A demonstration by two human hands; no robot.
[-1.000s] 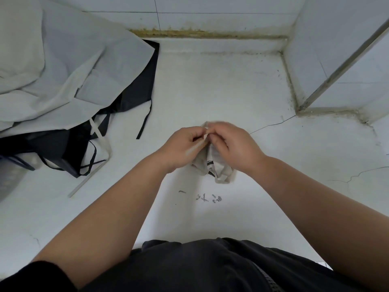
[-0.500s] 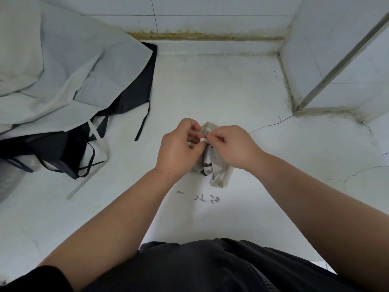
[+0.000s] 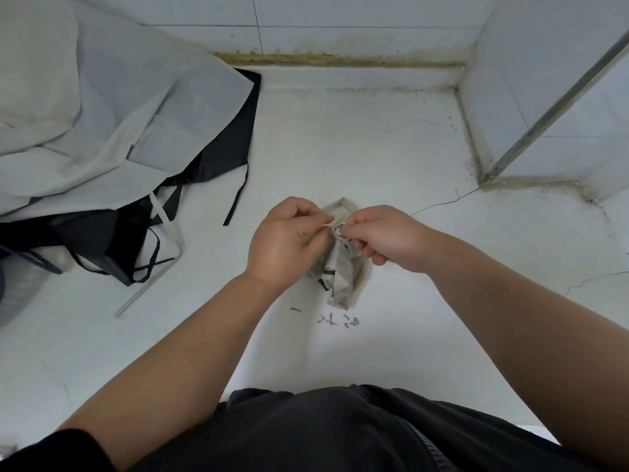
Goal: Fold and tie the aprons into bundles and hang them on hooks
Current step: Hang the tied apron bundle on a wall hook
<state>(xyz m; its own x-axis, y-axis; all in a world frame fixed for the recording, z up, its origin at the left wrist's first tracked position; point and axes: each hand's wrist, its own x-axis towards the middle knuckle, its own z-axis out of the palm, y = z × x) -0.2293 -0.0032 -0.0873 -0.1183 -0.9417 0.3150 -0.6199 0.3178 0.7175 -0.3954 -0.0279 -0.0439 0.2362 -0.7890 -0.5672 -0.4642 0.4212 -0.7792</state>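
Your left hand (image 3: pixel 289 240) and right hand (image 3: pixel 384 236) meet at the centre of the view over the white desk (image 3: pixel 391 137). Both sets of fingers (image 3: pixel 316 218) are curled and pinch the top of the small pale apron bundle (image 3: pixel 343 281), which hangs down from them toward 6 o'clock. Whether its lower end touches the desk, you cannot tell.

At 10 o'clock lies a loose grey apron (image 3: pixel 112 114) heaped over a black apron (image 3: pixel 221 141), well apart from the bundle. A black strap (image 3: pixel 238 195) and a pale strap (image 3: pixel 163 216) trail out of that heap toward your left hand without reaching it.

Small dark marks (image 3: pixel 340 320) sit just below the bundle. A thin crack (image 3: pixel 442 202) runs off at 2 o'clock toward a metal bar (image 3: pixel 561 100) by the tiled wall (image 3: pixel 340 11).
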